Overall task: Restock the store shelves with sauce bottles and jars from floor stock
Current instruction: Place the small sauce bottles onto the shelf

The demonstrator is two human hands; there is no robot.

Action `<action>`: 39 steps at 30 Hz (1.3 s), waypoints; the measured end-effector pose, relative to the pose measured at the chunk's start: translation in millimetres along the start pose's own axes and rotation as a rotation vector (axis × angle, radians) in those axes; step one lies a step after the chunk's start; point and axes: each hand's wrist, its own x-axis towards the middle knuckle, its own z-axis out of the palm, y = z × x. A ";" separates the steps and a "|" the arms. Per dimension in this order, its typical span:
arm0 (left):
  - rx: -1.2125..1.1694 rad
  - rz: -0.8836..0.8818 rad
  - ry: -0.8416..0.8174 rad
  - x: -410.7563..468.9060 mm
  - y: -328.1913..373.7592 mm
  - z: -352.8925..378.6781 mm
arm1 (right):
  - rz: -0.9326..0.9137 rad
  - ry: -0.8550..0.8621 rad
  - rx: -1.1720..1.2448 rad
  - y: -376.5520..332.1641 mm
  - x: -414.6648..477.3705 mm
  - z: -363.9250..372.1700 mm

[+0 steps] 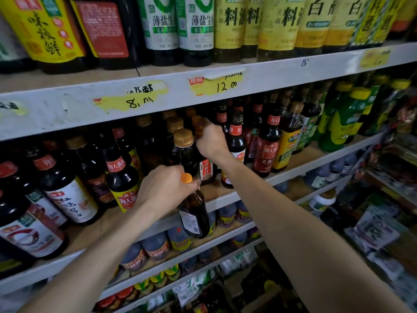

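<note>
a: where's the left hand (167, 188)?
b: near, left of centre. the bare forearm rises from the lower left, and the fingers curl round the neck of an orange-capped bottle (194, 211).
a: and the right hand (211, 141)?
b: farther in and higher. the arm stretches from the lower right, back of the hand toward us, fingers closed on the top of a brown-capped bottle (206, 171).

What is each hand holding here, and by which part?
Left hand grips the orange-capped bottle by its neck, just under the cap. Right hand grips a brown-capped bottle on the shelf around its neck.
</note>
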 end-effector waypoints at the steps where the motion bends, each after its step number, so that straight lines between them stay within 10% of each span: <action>1: -0.005 0.003 0.001 0.6 -0.9 -0.2 | 0.003 0.013 -0.005 -0.1 0.3 1.0; 12: -0.029 0.002 0.009 0.4 -4.9 -1.9 | -0.197 -0.236 -0.613 -17.3 10.2 -30.3; 25: -0.042 0.009 -0.009 -0.2 9.6 -9.3 | -0.187 -0.191 -0.431 -6.0 -0.6 -35.3; 30: -0.118 0.008 0.044 3.2 15.6 -18.9 | -0.167 0.023 0.034 17.9 -89.2 -53.1; 33: -0.105 -0.012 0.147 9.2 32.0 -20.6 | -0.005 -0.148 0.351 36.6 -151.5 -49.2; 39: -0.073 -0.011 0.190 28.5 61.9 -15.0 | -0.152 -0.009 0.028 42.7 -143.5 -25.4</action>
